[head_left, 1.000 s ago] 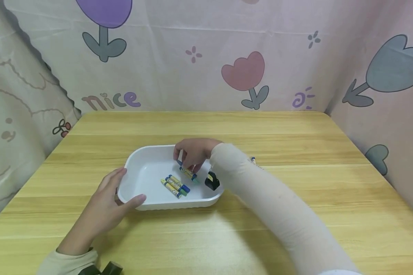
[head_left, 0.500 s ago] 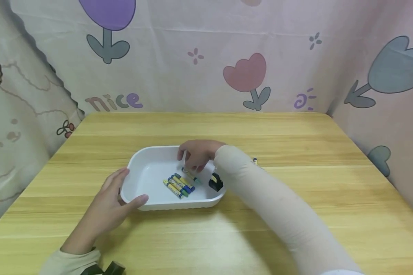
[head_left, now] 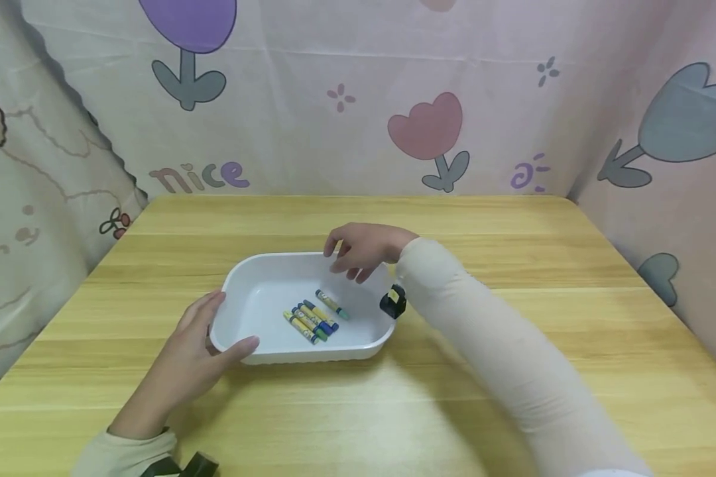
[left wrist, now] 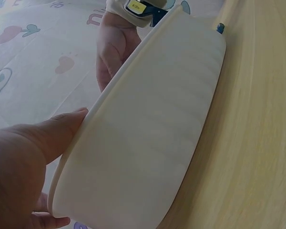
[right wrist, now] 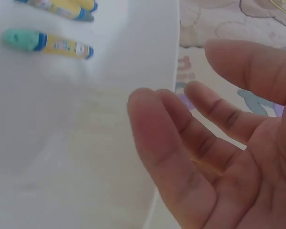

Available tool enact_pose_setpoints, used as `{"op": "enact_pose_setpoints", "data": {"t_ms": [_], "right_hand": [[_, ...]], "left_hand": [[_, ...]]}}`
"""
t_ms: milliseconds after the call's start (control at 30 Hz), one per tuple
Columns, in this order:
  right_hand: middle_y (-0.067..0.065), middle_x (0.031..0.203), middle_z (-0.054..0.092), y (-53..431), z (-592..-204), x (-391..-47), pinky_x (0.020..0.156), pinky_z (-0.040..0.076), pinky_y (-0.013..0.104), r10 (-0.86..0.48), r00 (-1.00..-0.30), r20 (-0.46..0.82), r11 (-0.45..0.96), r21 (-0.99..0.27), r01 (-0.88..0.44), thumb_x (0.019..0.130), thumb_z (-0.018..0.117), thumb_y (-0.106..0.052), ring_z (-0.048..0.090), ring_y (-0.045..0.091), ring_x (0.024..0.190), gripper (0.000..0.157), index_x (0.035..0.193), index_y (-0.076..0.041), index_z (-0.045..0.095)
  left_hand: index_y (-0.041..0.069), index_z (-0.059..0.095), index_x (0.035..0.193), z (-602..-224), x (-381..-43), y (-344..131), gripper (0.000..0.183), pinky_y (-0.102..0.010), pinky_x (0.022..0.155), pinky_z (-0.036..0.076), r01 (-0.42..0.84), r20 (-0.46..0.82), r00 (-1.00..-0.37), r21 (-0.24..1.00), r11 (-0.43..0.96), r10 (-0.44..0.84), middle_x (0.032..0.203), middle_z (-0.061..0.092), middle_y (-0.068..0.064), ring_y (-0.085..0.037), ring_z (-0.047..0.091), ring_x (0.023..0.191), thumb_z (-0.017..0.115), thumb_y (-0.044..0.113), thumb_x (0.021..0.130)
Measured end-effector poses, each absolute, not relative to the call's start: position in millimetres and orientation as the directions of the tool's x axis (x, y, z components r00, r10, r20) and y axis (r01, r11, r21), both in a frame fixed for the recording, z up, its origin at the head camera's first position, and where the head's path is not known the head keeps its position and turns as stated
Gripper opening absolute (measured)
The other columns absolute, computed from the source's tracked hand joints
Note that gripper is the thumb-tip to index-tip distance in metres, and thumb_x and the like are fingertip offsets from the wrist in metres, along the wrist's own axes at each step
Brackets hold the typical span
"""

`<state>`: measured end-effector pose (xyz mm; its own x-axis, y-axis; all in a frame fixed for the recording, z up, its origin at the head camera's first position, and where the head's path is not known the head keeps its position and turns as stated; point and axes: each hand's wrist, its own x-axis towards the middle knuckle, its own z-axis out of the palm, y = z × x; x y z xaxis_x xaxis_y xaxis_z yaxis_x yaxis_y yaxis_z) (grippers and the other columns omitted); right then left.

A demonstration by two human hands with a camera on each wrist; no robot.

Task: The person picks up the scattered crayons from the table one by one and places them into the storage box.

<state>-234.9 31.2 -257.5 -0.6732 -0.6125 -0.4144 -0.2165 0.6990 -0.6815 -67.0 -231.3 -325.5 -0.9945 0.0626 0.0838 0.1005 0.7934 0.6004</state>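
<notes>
Left hand (head_left: 185, 358) at the left end of the white tray (head_left: 310, 356); thumb and fingers spread wide apart, gripping the rim at the near-left corner. Tray sits flat on the wood-grain table (head_left: 573, 298). Inside, near the middle: four crayons (head_left: 314, 320), close together, side by side, yellow wrappers, ends yellow, green and blue. Just right of and beyond these, one teal crayon (head_left: 332, 305) lies apart on the tray floor, roughly parallel to the group. Right hand (head_left: 366, 246) above the tray's far rim, right of centre; fingers loosely bent, thumb apart, nothing between them, clear of all five crayons. Black wrist unit (head_left: 393, 302) at the tray's right end, below the pale right sleeve (head_left: 501, 358). Printed cloth (head_left: 298, 132) hangs behind.
</notes>
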Motion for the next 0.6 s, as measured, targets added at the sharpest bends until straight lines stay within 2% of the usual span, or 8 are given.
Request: {"op": "enact_pose_setpoints", "data": {"t_ms": [233,400,600], "right_hand": [[0.013,0.115,0.058,56,-249,-242,0.072,0.058,0.032,-0.603,-0.695,-0.391,0.688,-0.697,-0.205,0.095,0.064,-0.016,0.064,0.033,0.102,0.04,0.131,-0.007,0.051],[0.017,0.117,0.058,79,-247,-245,0.075,0.058,0.034,-0.579,-0.717,-0.388,0.692,-0.699,-0.181,0.096,0.062,-0.017,0.064,0.032,0.099,0.037,0.13,-0.008,0.05],[0.022,0.122,0.055,110,-248,-247,0.08,0.057,0.04,-0.546,-0.743,-0.387,0.684,-0.718,-0.128,0.096,0.061,-0.016,0.06,0.039,0.105,0.035,0.128,-0.008,0.048]], "left_hand": [[-0.006,0.017,0.152,-326,-66,-231,0.101,-0.071,0.099,0.029,0.093,0.079,-0.995,0.6,0.795,0.057,0.152,0.019,-0.03,-0.055,0.031,0.129,0.07,0.048,0.086],[-0.006,0.016,0.152,-326,-66,-230,0.101,-0.072,0.099,0.028,0.084,0.068,-0.996,0.596,0.798,0.054,0.153,0.018,-0.03,-0.056,0.03,0.13,0.07,0.049,0.085],[-0.005,0.017,0.152,-326,-67,-230,0.1,-0.072,0.099,0.029,0.091,0.073,-0.996,0.596,0.798,0.059,0.153,0.019,-0.03,-0.054,0.03,0.13,0.07,0.047,0.086]]}}
